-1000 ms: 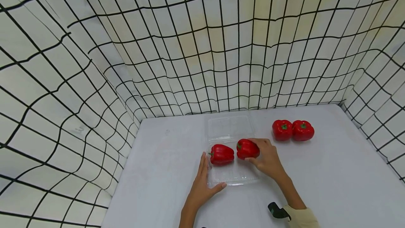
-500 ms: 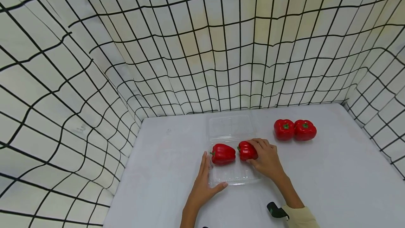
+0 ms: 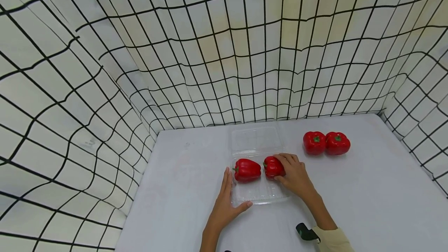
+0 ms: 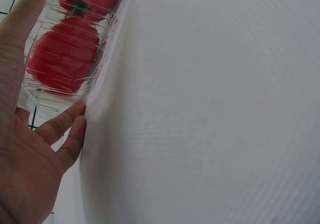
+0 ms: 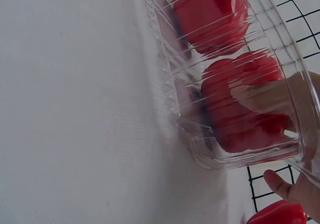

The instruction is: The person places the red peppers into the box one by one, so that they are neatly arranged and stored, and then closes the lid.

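A clear plastic clamshell container [image 3: 252, 194] lies on the white table with its lid [image 3: 255, 140] folded back. Inside it a red bell pepper [image 3: 247, 170] rests on its side at the left, stem pointing left. My right hand [image 3: 296, 176] grips a second red bell pepper [image 3: 273, 167] in the container's right half, thumb in front and fingers behind. Through the clear wall, the right wrist view shows the thumb against this gripped pepper [image 5: 240, 121]. My left hand [image 3: 222, 203] touches the container's left side with straight fingers, its thumb spread along the front edge.
Two more red bell peppers, one [image 3: 314, 143] beside the other [image 3: 337, 143], stand stem up on the table [image 3: 371, 189] at the back right. Black netting [image 3: 224, 65] over white walls encloses the table's back and sides. A dark strap [image 3: 306, 232] sits by the right sleeve.
My right hand has lowered its bell pepper slightly into the container and tilted it, with the fingers now covering more of it. The left hand stays at the container's side.
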The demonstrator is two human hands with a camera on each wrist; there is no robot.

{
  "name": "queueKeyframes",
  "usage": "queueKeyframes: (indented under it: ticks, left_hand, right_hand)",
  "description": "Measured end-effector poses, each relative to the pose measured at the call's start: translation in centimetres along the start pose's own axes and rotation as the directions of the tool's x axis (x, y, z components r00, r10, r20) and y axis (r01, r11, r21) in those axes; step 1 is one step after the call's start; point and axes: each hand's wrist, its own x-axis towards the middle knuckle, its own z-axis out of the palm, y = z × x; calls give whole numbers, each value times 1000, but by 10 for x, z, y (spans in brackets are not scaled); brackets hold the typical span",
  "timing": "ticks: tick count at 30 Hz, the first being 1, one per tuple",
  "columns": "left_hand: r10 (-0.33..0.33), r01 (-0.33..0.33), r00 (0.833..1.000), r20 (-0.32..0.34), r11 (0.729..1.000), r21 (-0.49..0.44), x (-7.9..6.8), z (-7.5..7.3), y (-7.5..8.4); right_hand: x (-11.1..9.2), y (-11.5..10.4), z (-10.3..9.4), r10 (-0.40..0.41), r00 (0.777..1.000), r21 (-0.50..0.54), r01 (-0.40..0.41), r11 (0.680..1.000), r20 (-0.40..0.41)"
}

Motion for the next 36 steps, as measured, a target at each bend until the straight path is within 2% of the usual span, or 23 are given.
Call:
queueKeyframes:
  ticks: [3, 9, 19, 36]
  left_hand:
    - [3, -3, 1000, 0, 1000, 4, 0, 0, 0]
    - [48, -48, 999, -9, 999, -12, -3, -2, 0]
    - [19, -19, 1000, -5, 1000, -10, -4, -2, 1]
    - [34, -34, 999, -11, 999, -19, -2, -1, 0]
  right_hand:
    - [-1, 0, -1, 4, 1000, 3, -4, 1000, 12]
    - [-2, 1, -1, -2, 1000, 8, 2, 1000, 15]
    - [-2, 1, 1, 0, 1000, 14, -1, 1000, 12]
    - [-3, 3, 2, 14, 999, 44, -15, 999, 35]
